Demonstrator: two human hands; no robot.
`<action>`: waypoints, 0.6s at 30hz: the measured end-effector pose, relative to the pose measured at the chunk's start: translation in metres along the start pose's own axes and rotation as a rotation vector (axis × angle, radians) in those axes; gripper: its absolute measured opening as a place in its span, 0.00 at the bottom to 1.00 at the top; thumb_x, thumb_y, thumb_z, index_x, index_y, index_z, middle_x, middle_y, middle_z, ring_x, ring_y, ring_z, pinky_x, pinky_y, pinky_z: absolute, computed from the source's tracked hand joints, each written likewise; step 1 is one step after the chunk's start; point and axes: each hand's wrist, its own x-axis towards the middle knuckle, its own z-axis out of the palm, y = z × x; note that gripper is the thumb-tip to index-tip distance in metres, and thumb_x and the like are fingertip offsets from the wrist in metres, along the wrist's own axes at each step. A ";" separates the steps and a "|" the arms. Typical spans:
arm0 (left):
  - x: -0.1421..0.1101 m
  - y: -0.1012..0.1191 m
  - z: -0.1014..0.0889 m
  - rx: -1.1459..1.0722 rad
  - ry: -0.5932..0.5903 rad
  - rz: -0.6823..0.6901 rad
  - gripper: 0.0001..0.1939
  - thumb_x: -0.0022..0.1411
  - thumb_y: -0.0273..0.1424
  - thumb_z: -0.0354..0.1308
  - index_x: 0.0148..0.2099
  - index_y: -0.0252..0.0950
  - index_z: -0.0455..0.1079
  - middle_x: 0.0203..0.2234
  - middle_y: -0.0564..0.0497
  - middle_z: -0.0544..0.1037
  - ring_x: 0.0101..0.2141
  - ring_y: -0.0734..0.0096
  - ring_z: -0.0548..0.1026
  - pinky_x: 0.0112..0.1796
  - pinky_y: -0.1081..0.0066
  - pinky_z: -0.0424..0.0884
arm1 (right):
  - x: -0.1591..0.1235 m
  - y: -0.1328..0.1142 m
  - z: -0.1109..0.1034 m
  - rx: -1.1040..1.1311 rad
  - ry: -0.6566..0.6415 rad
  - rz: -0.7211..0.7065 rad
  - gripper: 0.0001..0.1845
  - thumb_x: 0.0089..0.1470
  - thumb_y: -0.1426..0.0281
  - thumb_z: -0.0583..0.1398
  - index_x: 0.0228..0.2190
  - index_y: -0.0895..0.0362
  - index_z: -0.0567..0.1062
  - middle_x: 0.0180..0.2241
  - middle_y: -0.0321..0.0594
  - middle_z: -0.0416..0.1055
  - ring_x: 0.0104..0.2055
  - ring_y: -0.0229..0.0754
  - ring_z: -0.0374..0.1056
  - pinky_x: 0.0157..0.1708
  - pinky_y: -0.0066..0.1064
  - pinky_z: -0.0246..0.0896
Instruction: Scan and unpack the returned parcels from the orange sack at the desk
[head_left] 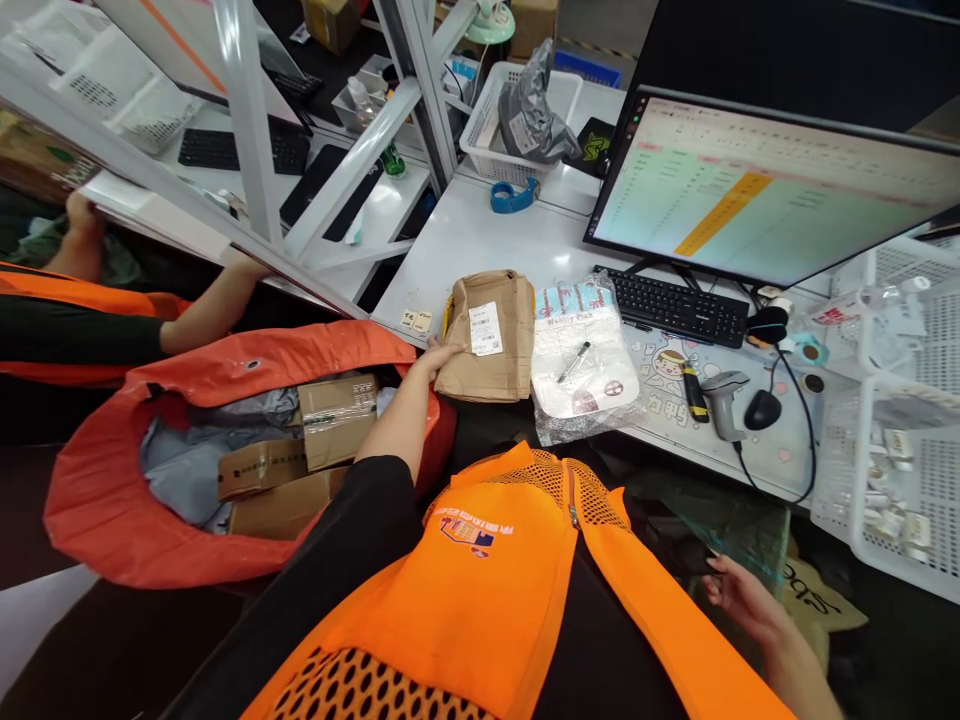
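A worn brown cardboard parcel with a white label lies on the desk's near edge. At its lower left corner, my left hand grips the side with the fingers bent. Low on the right, beneath the desk edge, my right hand is closed, fingertips pinched at the rim of a see-through plastic bag. Right beside the parcel is a clear-wrapped pack printed with a weekly plan, a black pen resting on top.
An open orange-red sack of boxes and grey parcels stands at left. The desk bears a keyboard, monitor, barcode scanner, mouse, box cutter and blue tape dispenser. Beyond the metal frame, another person's arms show.
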 end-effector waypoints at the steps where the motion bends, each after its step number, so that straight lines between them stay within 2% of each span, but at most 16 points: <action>1: -0.002 -0.004 -0.001 -0.022 0.007 -0.005 0.52 0.63 0.39 0.70 0.78 0.32 0.44 0.65 0.31 0.73 0.55 0.57 0.81 0.50 0.64 0.80 | -0.004 0.004 -0.001 0.046 -0.058 0.045 0.16 0.27 0.59 0.72 0.22 0.46 0.73 0.20 0.43 0.67 0.20 0.51 0.68 0.20 0.41 0.68; 4: -0.011 -0.019 -0.010 -0.043 0.088 -0.012 0.51 0.62 0.40 0.69 0.78 0.34 0.46 0.68 0.33 0.70 0.61 0.54 0.77 0.56 0.62 0.78 | -0.013 0.013 0.004 0.191 -0.124 0.086 0.17 0.28 0.60 0.74 0.26 0.45 0.78 0.25 0.43 0.73 0.26 0.53 0.74 0.26 0.43 0.74; 8: -0.024 -0.038 -0.028 0.018 0.214 -0.039 0.53 0.59 0.42 0.70 0.77 0.36 0.47 0.71 0.31 0.64 0.65 0.44 0.72 0.61 0.52 0.74 | -0.013 -0.003 0.031 0.221 -0.136 -0.051 0.24 0.30 0.64 0.75 0.35 0.47 0.81 0.39 0.45 0.81 0.36 0.55 0.80 0.33 0.43 0.78; 13: -0.024 -0.040 -0.033 0.081 0.258 -0.055 0.52 0.58 0.42 0.71 0.75 0.33 0.50 0.71 0.25 0.62 0.67 0.34 0.69 0.65 0.44 0.68 | 0.027 -0.069 0.087 0.262 -0.266 -0.183 0.28 0.30 0.68 0.77 0.37 0.54 0.78 0.37 0.43 0.82 0.36 0.50 0.80 0.31 0.34 0.74; 18: -0.013 -0.028 -0.021 0.075 0.235 -0.015 0.60 0.54 0.43 0.75 0.77 0.27 0.47 0.70 0.20 0.62 0.69 0.27 0.65 0.66 0.39 0.64 | 0.088 -0.139 0.149 0.316 -0.317 -0.305 0.27 0.34 0.72 0.74 0.39 0.54 0.75 0.36 0.39 0.81 0.35 0.46 0.79 0.33 0.34 0.77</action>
